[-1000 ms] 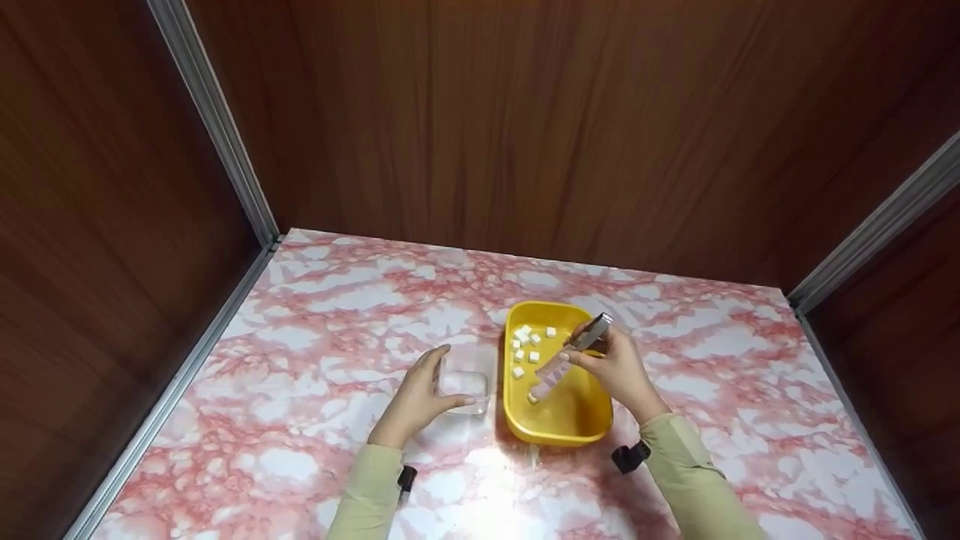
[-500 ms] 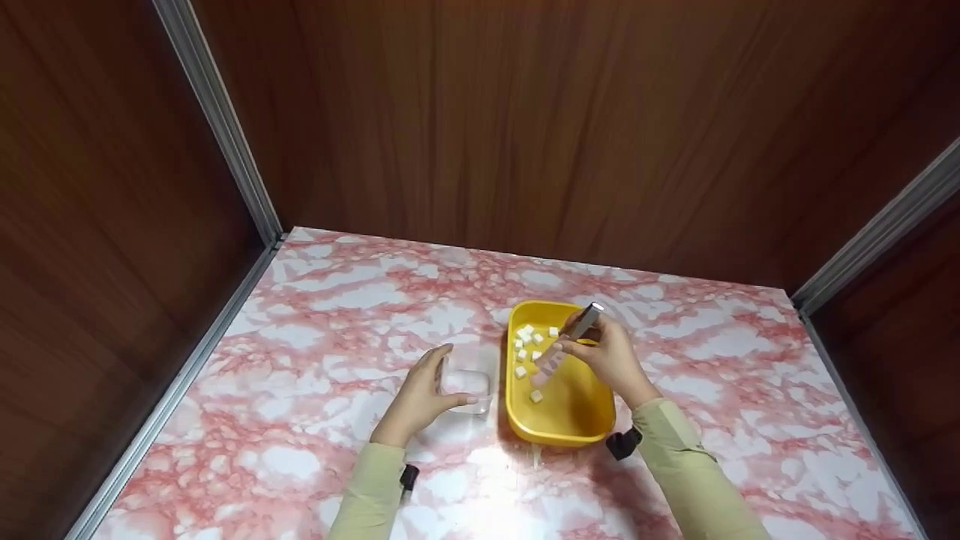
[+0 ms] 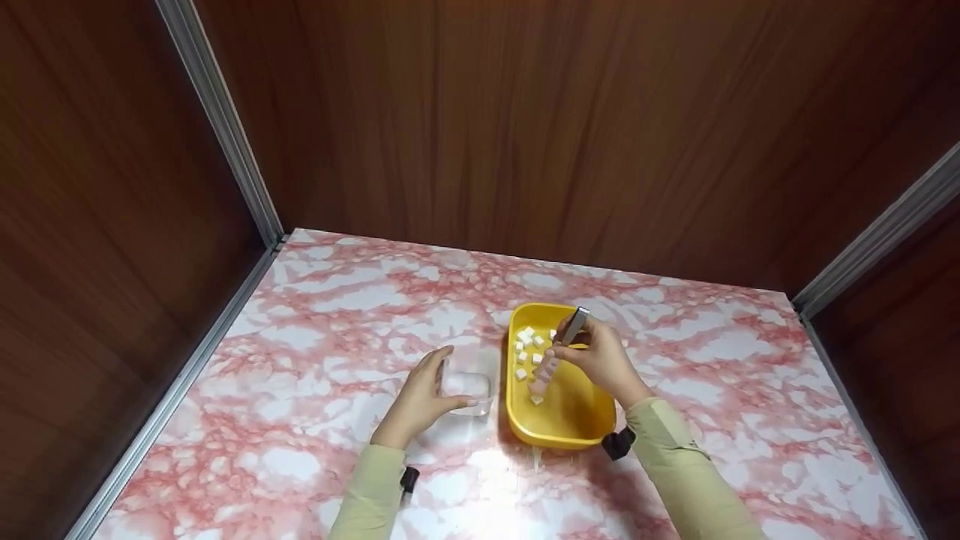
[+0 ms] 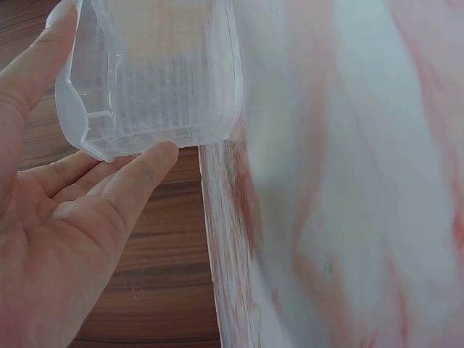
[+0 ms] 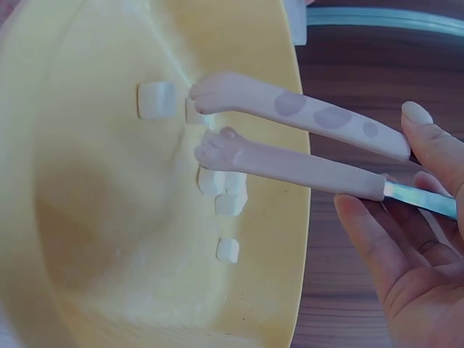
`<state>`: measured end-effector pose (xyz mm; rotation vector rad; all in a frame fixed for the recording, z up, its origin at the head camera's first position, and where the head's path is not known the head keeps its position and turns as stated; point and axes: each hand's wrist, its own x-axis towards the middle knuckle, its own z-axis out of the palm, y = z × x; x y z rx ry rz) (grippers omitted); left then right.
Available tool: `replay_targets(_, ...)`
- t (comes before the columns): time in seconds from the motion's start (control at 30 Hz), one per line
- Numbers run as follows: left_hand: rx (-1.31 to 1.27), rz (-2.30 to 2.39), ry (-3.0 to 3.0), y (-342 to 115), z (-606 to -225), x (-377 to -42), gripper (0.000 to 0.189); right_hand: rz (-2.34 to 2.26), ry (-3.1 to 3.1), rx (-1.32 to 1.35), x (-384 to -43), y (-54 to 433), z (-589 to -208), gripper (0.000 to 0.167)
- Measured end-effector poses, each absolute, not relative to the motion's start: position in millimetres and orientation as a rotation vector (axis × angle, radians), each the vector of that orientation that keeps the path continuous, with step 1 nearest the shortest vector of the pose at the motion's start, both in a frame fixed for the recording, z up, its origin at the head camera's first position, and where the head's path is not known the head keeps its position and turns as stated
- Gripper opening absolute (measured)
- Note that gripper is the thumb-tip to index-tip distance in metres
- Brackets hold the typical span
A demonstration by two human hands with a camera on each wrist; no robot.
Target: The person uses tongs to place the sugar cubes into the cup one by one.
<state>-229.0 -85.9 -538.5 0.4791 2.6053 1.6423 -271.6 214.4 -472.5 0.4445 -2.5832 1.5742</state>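
My left hand (image 3: 420,397) holds a clear plastic container (image 3: 486,382) on the table, thumb on its near side and fingers round its left side. In the left wrist view the ribbed container (image 4: 159,87) lies between thumb and fingers. With my right hand (image 3: 604,364) I pinch tongs (image 3: 574,328) that have pink paw-shaped tips. They reach down into a yellow bin (image 3: 566,435), beside a white cube (image 3: 537,400). In the right wrist view the tongs' arms (image 5: 290,159) stand apart; whether a cube is between the paws I cannot tell.
Several more white cubes (image 3: 521,374) lie along the left and far part of the bin. The table has a pink-and-white marbled top (image 3: 360,300). Brown wood-look panels (image 3: 480,135) enclose its back and sides. The container stands close to the bin's left.
My right hand has shifted left, and the tongs stand steeper. Their tips rose off the nearest cube, then came back down to it. My left hand and the container have stayed put.
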Motion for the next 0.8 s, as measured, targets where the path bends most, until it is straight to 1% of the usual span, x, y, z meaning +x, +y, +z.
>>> replay_targets(0.5,0.479,1.63,2.586,-86.0,-537.9,-228.2,0.092,1.596,-2.676,0.579,-266.4,210.2,-470.5,0.025)
replay_targets(0.8,0.486,1.616,2.631,-86.0,-538.7,-228.3,0.09,1.513,-2.712,0.616,-266.7,210.5,-474.3,0.025)
